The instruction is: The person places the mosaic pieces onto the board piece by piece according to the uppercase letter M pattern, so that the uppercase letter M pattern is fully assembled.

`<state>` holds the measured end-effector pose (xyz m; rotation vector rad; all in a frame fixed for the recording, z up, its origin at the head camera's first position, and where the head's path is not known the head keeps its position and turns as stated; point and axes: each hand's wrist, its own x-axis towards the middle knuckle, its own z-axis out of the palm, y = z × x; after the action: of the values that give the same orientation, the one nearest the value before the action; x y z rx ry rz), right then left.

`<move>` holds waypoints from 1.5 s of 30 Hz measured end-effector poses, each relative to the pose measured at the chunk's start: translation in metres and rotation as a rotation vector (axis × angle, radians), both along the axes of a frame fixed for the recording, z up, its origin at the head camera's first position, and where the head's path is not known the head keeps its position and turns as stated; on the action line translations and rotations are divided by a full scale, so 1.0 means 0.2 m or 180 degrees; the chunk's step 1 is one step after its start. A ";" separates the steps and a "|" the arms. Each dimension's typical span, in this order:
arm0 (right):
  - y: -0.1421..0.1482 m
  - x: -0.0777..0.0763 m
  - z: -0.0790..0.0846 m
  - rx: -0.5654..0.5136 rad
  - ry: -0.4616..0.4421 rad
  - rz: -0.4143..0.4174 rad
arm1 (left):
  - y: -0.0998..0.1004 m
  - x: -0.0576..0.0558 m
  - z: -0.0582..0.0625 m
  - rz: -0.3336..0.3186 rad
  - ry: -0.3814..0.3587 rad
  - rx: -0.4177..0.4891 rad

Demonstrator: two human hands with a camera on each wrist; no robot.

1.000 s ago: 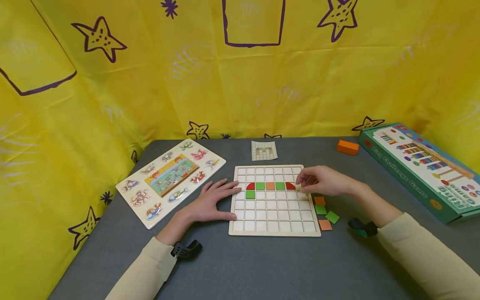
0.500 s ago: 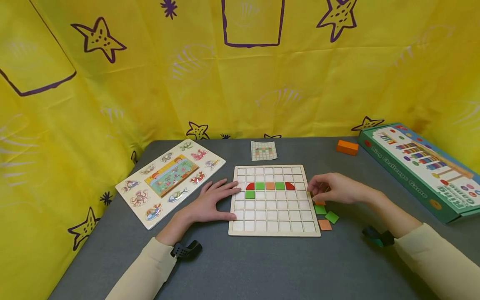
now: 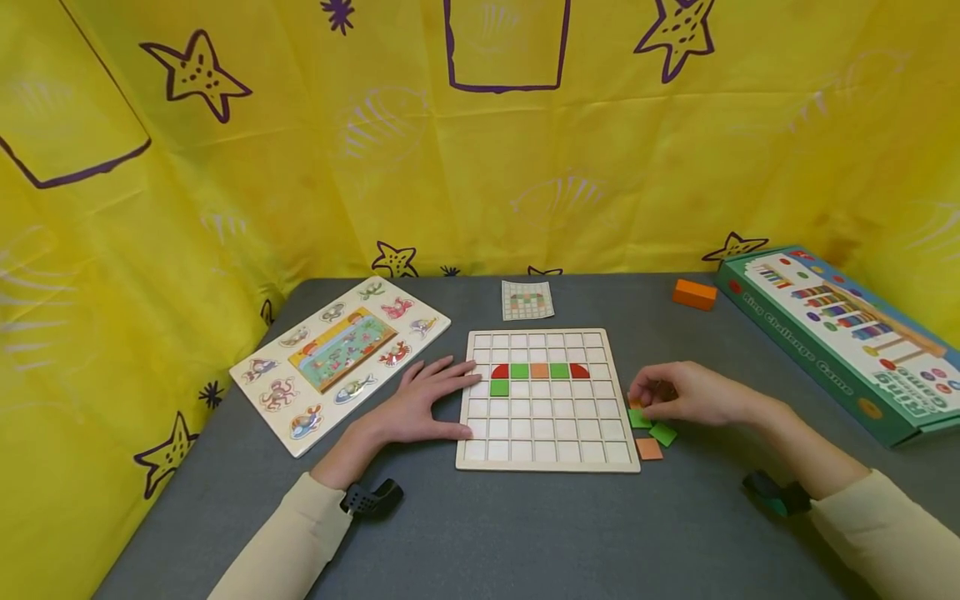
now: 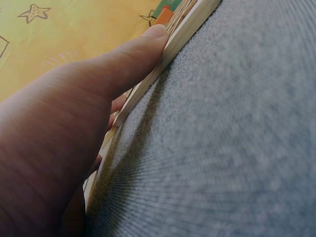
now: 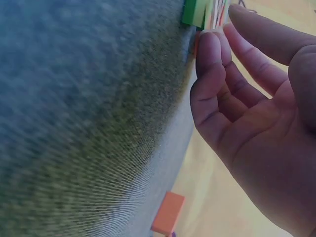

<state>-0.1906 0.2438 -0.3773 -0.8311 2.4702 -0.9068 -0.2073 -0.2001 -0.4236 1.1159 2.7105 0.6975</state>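
Steadying the wooden grid board (image 3: 545, 462) with the spread-fingered left hand (image 3: 422, 407), apparently selecting among square tiles (image 3: 663, 434) beside that board with the loosely curled, seemingly empty right hand (image 3: 690, 393), probably needing a pinch next.

We are seeing bright, even light across the head view, with the yellow cloth (image 3: 480, 208) catching faint sheens along its folds and the dark tabletop (image 3: 555, 533) looking matte. In the left wrist view the tabletop is appearing grainy and soft, and a blurred shadow is running beside the board (image 4: 183, 39). In the right wrist view we are getting dimmer light, the right grip (image 5: 259, 118) lying in shade.
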 end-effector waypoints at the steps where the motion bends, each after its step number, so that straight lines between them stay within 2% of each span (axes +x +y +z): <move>1: 0.00 0.01 0.00 -0.0003 -0.0002 0.0007 | 0.00 0.00 0.00 0.0001 0.0003 0.0000; 8: 0.01 0.03 -0.02 0.0011 0.0047 0.0048 | 0.00 0.01 0.01 -0.0010 0.0018 0.0017; 20: 0.00 0.03 -0.01 0.0056 0.0177 -0.0009 | 0.00 0.00 0.00 -0.0006 0.0015 0.0005; 32: -0.03 -0.04 -0.01 0.0115 0.0546 -0.0105 | 0.00 0.00 0.00 0.0014 -0.0004 -0.0023; 45: -0.05 -0.08 -0.05 0.0134 0.0473 -0.0089 | 0.00 0.00 0.00 0.0002 0.0011 -0.0020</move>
<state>-0.2072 0.2333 -0.3864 -0.8809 2.6248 -0.8268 -0.2075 -0.2006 -0.4235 1.1159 2.7141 0.6876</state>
